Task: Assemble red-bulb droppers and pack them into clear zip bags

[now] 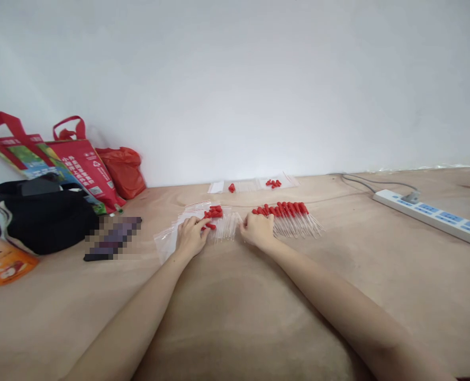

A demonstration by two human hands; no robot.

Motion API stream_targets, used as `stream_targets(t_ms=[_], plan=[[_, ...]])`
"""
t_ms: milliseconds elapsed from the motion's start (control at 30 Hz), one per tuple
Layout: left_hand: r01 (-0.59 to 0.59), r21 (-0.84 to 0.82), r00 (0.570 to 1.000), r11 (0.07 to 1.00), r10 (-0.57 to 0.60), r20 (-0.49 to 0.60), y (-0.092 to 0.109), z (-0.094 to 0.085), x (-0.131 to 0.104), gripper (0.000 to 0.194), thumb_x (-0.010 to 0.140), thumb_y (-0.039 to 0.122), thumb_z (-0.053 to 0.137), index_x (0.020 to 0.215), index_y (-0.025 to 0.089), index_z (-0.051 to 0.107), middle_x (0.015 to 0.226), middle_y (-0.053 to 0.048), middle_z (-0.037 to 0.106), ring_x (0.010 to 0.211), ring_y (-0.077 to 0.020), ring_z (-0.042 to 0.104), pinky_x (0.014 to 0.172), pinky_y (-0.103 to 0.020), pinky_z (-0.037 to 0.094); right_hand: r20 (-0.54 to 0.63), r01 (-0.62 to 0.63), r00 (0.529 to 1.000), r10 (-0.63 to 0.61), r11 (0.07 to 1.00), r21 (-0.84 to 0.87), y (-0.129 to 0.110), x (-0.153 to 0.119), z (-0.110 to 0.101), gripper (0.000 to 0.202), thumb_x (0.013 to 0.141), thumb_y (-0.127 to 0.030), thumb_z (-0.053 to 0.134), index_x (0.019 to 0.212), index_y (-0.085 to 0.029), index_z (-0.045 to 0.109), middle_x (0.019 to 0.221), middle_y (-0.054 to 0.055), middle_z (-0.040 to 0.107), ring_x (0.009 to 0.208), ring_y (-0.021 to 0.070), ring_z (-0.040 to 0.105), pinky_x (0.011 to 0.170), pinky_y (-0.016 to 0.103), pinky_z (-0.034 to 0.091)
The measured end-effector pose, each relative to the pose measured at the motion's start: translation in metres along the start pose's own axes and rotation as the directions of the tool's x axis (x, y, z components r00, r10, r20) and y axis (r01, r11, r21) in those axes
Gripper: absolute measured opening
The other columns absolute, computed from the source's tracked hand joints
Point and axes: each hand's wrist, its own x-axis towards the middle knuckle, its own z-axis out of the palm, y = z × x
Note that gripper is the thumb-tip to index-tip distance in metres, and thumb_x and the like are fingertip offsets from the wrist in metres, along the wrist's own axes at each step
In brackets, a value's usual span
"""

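Note:
My left hand (192, 236) rests over clear zip bags (164, 242), its thumb and forefinger closing on a red rubber bulb at their tips. More red rubber bulbs (215, 210) lie in a small pile just beyond those fingers. Thin clear dropper tubes (226, 227) are spread between my two hands. My right hand (258, 228) is curled closed at the right end of these tubes; what its fingertips hold is hidden. Right beside it, droppers with red bulbs (290, 209) lie in a slanted row, tubes pointing toward me.
Along the wall lies another clear bag (216, 187) with loose red bulbs (273, 183). A power strip (433, 214) with a grey cord is at the right. On the left are a dark phone-like object (116, 238), a black bag (44, 217), red shopping bags (84, 166) and an orange packet (8, 264).

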Motion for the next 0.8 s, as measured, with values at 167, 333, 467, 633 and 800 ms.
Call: stream_targets(t_ms=[167, 333, 467, 633, 800], plan=[[-0.049, -0.009, 0.999, 0.999, 0.049, 0.011, 0.000, 0.000, 0.002, 0.013, 0.078, 0.026, 0.053, 0.085, 0.023, 0.063, 0.090, -0.004, 0.056, 0.089, -0.0219, 0.049, 0.077, -0.034, 0.035, -0.173, 0.245, 0.957, -0.233, 0.968, 0.050, 0.037, -0.024, -0.003, 0.018, 0.081, -0.030, 0.043, 0.080, -0.016, 0.053, 0.084, 0.006, 0.063, 0.078, 0.0187, 0.054, 0.072, 0.033, 0.023], [-0.145, -0.099, 0.986, 0.985, 0.135, -0.097, 0.001, -0.001, 0.003, 0.005, 0.077, 0.024, 0.055, 0.078, 0.019, 0.058, 0.086, -0.003, 0.061, 0.087, -0.0233, 0.050, 0.079, -0.038, 0.035, -0.259, 0.459, 0.869, -0.422, 0.882, 0.103, 0.082, -0.052, -0.007, 0.014, 0.084, -0.025, 0.043, 0.079, -0.016, 0.052, 0.076, 0.003, 0.062, 0.066, 0.0132, 0.053, 0.072, 0.030, 0.024], [-0.195, -0.345, 0.959, 0.918, 0.105, -0.263, 0.012, -0.001, 0.001, 0.005, 0.078, 0.023, 0.051, 0.080, 0.018, 0.052, 0.081, -0.004, 0.060, 0.081, -0.0200, 0.052, 0.074, -0.034, 0.040, -0.307, 0.520, 0.828, -0.469, 0.847, 0.109, 0.099, -0.064, -0.011, 0.017, 0.085, -0.023, 0.041, 0.088, -0.018, 0.056, 0.077, 0.003, 0.063, 0.067, 0.0130, 0.053, 0.072, 0.030, 0.025], [-0.167, -0.764, 0.972, 0.624, -0.027, -0.234, 0.047, 0.000, -0.012, 0.031, 0.077, 0.020, 0.049, 0.107, 0.019, 0.039, 0.083, -0.002, 0.053, 0.075, -0.0130, 0.055, 0.069, -0.028, 0.045, -0.321, 0.552, 0.808, -0.494, 0.825, 0.122, 0.094, -0.067, -0.014, 0.018, 0.084, -0.020, 0.041, 0.090, -0.018, 0.058, 0.076, 0.003, 0.062, 0.069, 0.0126, 0.053, 0.073, 0.031, 0.025], [0.044, -0.923, 0.996, 0.382, 0.058, 0.071, 0.081, -0.003, -0.032, 0.012, 0.074, 0.021, 0.053, 0.084, 0.016, 0.050, 0.077, -0.002, 0.056, 0.074, -0.0124, 0.057, 0.070, -0.026, 0.046, -0.329, 0.599, 0.778, -0.536, 0.790, 0.128, 0.085, -0.070, -0.013, 0.016, 0.082, -0.019, 0.044, 0.088, -0.018, 0.059, 0.075, 0.002, 0.062, 0.069, 0.0121, 0.052, 0.075, 0.032, 0.025]])
